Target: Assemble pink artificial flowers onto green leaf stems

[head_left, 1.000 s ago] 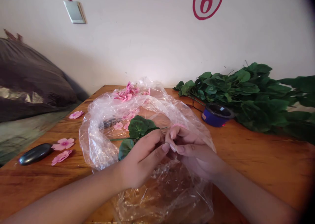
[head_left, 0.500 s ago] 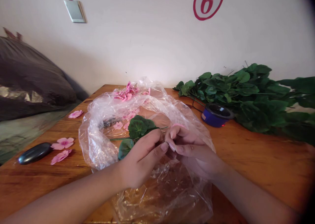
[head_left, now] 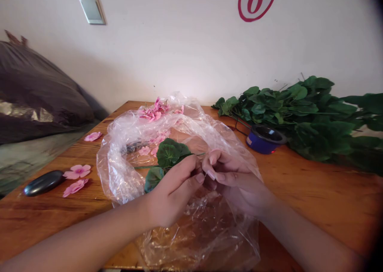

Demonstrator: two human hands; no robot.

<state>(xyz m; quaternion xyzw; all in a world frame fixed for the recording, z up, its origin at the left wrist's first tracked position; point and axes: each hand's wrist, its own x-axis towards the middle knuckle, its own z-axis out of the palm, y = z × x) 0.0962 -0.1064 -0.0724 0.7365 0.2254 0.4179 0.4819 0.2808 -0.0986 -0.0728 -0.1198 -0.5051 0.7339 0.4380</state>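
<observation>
My left hand grips the stem of a green artificial leaf sprig close to its end, with the leaves sticking out to the left of my fingers. My right hand is curled against the left, its fingertips meeting the stem near the same spot. Whatever those fingertips pinch is hidden. Both hands hover over a crumpled clear plastic bag. Pink artificial flowers lie at the bag's far end, with a few more showing through the plastic.
The bag rests on a wooden table. Loose pink flowers and a black oval object lie to its left. On the right are a blue bowl and a large pile of green leaves. A dark cushion lies beyond the table's left edge.
My hands stay pinched together with little movement. The sliver of pink above my right hand no longer shows, and the whole scene has shifted slightly in view.
</observation>
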